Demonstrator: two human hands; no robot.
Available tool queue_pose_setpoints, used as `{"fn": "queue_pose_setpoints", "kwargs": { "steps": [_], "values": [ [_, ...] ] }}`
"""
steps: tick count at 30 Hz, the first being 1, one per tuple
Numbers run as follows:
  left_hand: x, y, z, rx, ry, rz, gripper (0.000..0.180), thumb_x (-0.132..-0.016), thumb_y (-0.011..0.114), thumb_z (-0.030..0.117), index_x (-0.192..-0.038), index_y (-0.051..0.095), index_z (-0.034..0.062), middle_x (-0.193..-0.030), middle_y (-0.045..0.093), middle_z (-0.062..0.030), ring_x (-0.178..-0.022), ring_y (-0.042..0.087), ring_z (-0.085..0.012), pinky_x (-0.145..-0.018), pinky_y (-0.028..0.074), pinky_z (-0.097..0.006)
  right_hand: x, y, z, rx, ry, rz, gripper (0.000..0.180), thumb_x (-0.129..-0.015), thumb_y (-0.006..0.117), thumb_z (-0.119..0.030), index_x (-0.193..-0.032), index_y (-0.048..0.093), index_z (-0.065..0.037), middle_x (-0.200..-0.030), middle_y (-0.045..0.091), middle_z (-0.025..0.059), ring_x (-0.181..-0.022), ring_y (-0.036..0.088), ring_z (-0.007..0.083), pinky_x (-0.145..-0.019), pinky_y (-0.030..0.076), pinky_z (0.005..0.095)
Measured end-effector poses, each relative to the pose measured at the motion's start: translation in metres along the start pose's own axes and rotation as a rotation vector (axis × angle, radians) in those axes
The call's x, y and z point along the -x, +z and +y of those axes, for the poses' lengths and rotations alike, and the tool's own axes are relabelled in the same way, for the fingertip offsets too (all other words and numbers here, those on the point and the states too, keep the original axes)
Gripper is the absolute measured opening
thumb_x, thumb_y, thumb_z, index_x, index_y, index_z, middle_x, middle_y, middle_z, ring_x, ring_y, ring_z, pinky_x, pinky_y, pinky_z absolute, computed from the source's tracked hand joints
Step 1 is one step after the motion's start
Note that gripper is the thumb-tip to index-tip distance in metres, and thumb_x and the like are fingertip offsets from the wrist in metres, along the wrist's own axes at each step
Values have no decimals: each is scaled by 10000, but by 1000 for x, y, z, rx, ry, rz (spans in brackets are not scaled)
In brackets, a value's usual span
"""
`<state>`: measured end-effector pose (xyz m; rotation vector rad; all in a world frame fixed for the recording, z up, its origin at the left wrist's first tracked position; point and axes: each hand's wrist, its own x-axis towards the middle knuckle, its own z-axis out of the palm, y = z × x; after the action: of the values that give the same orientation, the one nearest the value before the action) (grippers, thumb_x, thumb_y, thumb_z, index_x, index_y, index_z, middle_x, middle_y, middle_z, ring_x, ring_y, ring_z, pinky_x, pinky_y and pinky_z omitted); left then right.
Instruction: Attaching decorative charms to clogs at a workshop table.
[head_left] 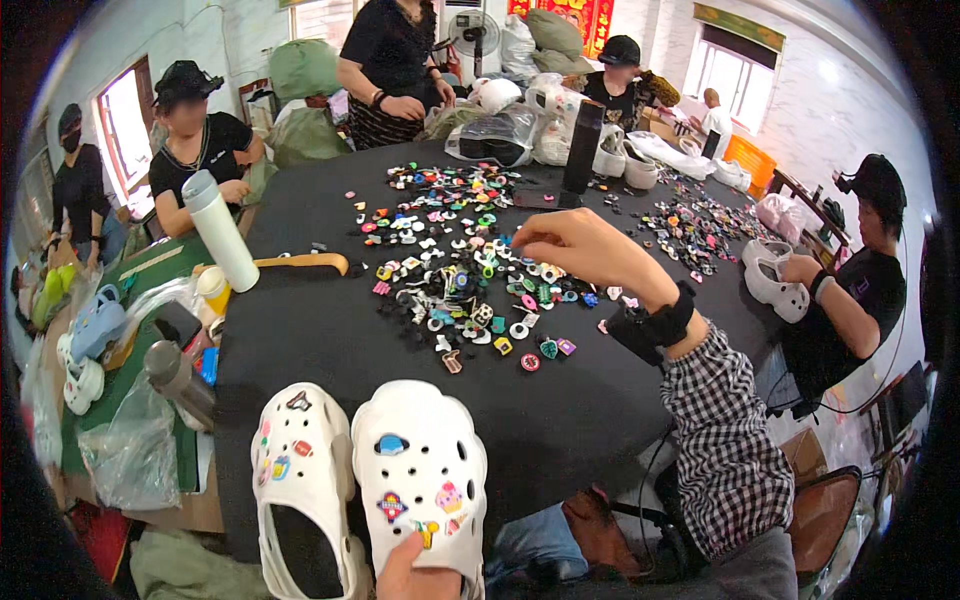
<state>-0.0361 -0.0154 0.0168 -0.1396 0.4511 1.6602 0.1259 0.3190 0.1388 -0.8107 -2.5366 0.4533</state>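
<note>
Two white clogs are near the front edge of the black table. My left hand (415,572) grips the right-hand clog (420,440), its thumb pressed over the opening edge beside a yellow charm. That clog also carries a blue charm, a cupcake charm and a few others. Beside it lies the other clog (290,470), with several charms on its top, including a football. My right hand (575,248) reaches over a big spread of small colourful shoe charms (460,285), fingers bent and drawn together. Whatever is at its fingertips is too small to make out.
A white bottle (220,230), a yellow cup (213,288) and a curved wooden stick (305,263) lie to the left. A dark cylinder (583,145) stands beyond my right hand. Further charms (690,230) cover the right side. Co-workers surround the table; one holds a white clog (775,280).
</note>
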Motion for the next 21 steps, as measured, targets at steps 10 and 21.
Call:
{"fn": "queue_pose_setpoints", "kwargs": {
  "steps": [10, 21],
  "values": [
    [13, 38, -6, 353, -55, 412, 369, -944, 491, 74, -1300, 458, -19, -1301, 519, -153, -1212, 485, -280, -1030, 387, -410, -35, 54, 20, -137, -31, -111, 215, -861, 583, -163, -985, 677, -16, -887, 697, 144, -803, 672, 263, -732, 519, 342],
    [7, 43, -5, 357, -21, 421, 413, -929, 502, 72, -1328, 434, -11, -1313, 515, -149, -1226, 474, -292, -1052, 362, -427, -60, 155, 53, 69, -345, -5, 289, -796, 648, -176, -1078, 643, -113, -1142, 577, 99, -1130, 501, 299, -938, 442, 392]
  ]
}}
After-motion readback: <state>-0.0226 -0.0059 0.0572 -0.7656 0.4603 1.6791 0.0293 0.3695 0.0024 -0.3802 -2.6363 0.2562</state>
